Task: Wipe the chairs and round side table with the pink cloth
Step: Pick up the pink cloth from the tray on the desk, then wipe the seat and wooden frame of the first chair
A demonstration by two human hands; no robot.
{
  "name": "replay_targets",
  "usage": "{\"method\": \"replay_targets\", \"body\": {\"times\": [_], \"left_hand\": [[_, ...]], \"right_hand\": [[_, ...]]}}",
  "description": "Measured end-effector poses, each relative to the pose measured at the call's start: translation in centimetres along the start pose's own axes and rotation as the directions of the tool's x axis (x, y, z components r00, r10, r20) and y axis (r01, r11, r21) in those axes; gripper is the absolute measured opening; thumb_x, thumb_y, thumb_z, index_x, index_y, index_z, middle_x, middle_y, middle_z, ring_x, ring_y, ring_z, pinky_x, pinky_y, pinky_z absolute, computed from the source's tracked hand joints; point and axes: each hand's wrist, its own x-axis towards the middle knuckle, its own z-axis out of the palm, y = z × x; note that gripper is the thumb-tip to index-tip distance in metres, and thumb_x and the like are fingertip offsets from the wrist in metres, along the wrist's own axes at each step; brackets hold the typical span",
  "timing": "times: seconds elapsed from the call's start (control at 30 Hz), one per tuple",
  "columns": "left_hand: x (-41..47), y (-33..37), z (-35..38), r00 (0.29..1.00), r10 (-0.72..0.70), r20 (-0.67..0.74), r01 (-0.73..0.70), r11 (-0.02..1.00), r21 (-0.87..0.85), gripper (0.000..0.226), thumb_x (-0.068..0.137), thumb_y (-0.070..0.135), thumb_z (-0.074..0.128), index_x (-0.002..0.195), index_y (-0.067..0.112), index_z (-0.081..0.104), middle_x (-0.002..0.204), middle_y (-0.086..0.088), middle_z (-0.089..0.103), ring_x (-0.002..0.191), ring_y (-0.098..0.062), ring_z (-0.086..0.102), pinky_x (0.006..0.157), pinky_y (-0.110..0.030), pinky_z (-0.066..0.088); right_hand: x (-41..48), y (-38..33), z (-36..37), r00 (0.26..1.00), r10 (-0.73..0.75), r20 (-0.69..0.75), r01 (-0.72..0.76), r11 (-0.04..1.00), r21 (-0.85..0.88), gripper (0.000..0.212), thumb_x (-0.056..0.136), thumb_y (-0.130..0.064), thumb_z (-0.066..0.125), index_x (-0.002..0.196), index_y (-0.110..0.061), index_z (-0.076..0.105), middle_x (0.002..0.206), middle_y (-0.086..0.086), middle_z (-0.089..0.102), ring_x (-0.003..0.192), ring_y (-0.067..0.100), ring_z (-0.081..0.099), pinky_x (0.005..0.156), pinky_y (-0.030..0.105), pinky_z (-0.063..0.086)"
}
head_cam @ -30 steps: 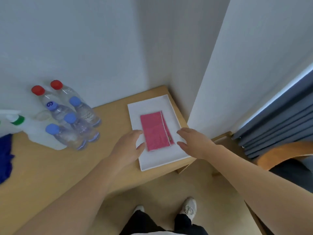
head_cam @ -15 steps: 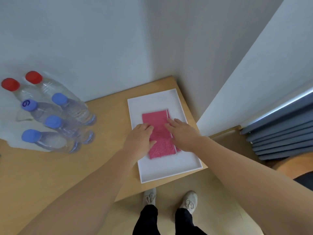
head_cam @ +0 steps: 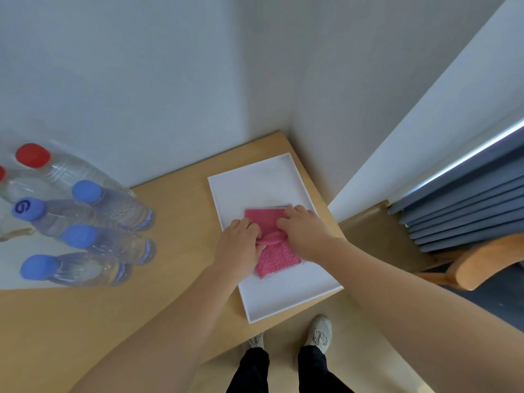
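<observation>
Head view: the cloth (head_cam: 276, 260) is seen on a white tray (head_cam: 256, 180) at the right end of the bench (head_cam: 175, 222). It is pinched at its middle from both sides. The fingers of the left hand (head_cam: 241, 246) are curled at its left edge and those of the right hand (head_cam: 304, 236) at its right, so a ridge is bunched up between them. For a clean pickup, all folded layers should be gathered and lifted straight up, so that the tray is not dragged. The cloth is pink and nubbly, folded to a rectangle, with a pale stitched hem at its near edge. A chair (head_cam: 482, 262) at the right is yet to be wiped.
</observation>
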Motion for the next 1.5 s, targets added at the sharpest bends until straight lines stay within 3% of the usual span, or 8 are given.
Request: {"method": "replay_targets", "body": {"times": [0.13,0.27,0.43,0.6,0.8,0.9,1.03,1.5], "left_hand": [[0.1,0.6,-2.4,0.995,0.094,0.034,-0.088,0.982,-0.166,0.015,0.083,0.015,0.067,0.088,0.010,0.054,0.094,-0.005,0.058,0.092,-0.025,0.053,0.082,-0.037,0.045],[0.5,2.8,-5.4,0.978,0.101,0.182,-0.030,0.935,-0.354,0.012,0.093,0.021,0.054,0.097,0.021,0.043,0.093,0.003,0.059,0.075,-0.014,0.054,0.066,-0.034,0.046],[1.4,7.7,-7.4,0.936,0.321,0.142,-0.214,0.842,-0.495,0.007,0.095,0.026,0.054,0.095,0.028,0.047,0.084,0.010,0.057,0.072,-0.003,0.054,0.061,-0.021,0.048],[1.9,13.5,-6.7,0.802,0.575,0.163,-0.433,0.747,-0.504,0.009,0.096,0.028,0.052,0.102,0.026,0.059,0.090,0.013,0.059,0.084,-0.002,0.057,0.070,-0.018,0.050],[0.2,21.1,-5.4,0.646,0.749,0.146,-0.605,0.620,-0.500,0.005,0.095,0.029,0.054,0.095,0.027,0.059,0.083,0.013,0.056,0.078,-0.001,0.055,0.065,-0.012,0.046],[-0.8,24.2,-3.8,0.585,0.792,0.176,-0.638,0.583,-0.502,0.009,0.094,0.029,0.055,0.096,0.024,0.062,0.084,0.013,0.057,0.078,0.002,0.054,0.063,-0.009,0.044],[-2.1,28.1,-1.0,0.523,0.814,0.254,-0.669,0.577,-0.469,0.009,0.093,0.030,0.057,0.098,0.026,0.063,0.086,0.015,0.058,0.080,0.000,0.055,0.067,-0.015,0.048],[-6.7,43.7,9.1,0.482,0.768,0.421,-0.690,0.629,-0.358,0.016,0.095,0.023,0.054,0.107,0.029,0.062,0.094,0.018,0.057,0.087,0.002,0.056,0.077,-0.022,0.053]], "right_hand": [[-2.6,0.4,-1.8,0.993,0.108,-0.038,-0.091,0.948,0.304,0.006,0.082,-0.007,0.051,0.084,-0.013,0.049,0.087,-0.001,0.048,0.086,0.022,0.048,0.071,0.029,0.037],[-7.2,0.8,-4.4,0.961,0.275,-0.025,-0.215,0.801,0.558,0.008,0.092,-0.012,0.051,0.098,-0.017,0.052,0.082,-0.003,0.055,0.071,0.017,0.051,0.058,0.024,0.041],[-13.4,1.0,-6.4,0.864,0.490,-0.119,-0.289,0.674,0.680,0.023,0.093,-0.014,0.055,0.114,-0.023,0.055,0.096,-0.001,0.064,0.086,0.017,0.061,0.074,0.031,0.053],[-20.5,1.1,-6.0,0.722,0.668,-0.179,-0.374,0.596,0.711,0.018,0.091,-0.012,0.057,0.104,-0.022,0.065,0.091,-0.004,0.065,0.083,0.012,0.061,0.077,0.037,0.055],[-28.4,0.9,-4.9,0.527,0.823,-0.214,-0.345,0.437,0.830,0.015,0.090,-0.016,0.065,0.100,-0.027,0.064,0.090,-0.013,0.063,0.083,0.003,0.060,0.068,0.013,0.050],[-31.8,1.7,-3.4,0.457,0.869,-0.188,-0.353,0.371,0.859,0.011,0.088,-0.016,0.068,0.096,-0.022,0.070,0.088,-0.010,0.065,0.082,0.006,0.061,0.073,0.024,0.056],[-36.2,3.3,-0.5,0.409,0.896,-0.173,-0.403,0.348,0.847,0.009,0.086,-0.014,0.069,0.093,-0.020,0.071,0.088,-0.007,0.065,0.081,0.010,0.062,0.075,0.032,0.057],[-51.8,14.1,8.3,0.400,0.899,-0.179,-0.463,0.367,0.807,0.015,0.089,-0.012,0.062,0.099,-0.020,0.071,0.084,-0.012,0.058,0.081,0.010,0.058,0.071,0.019,0.048]]}}
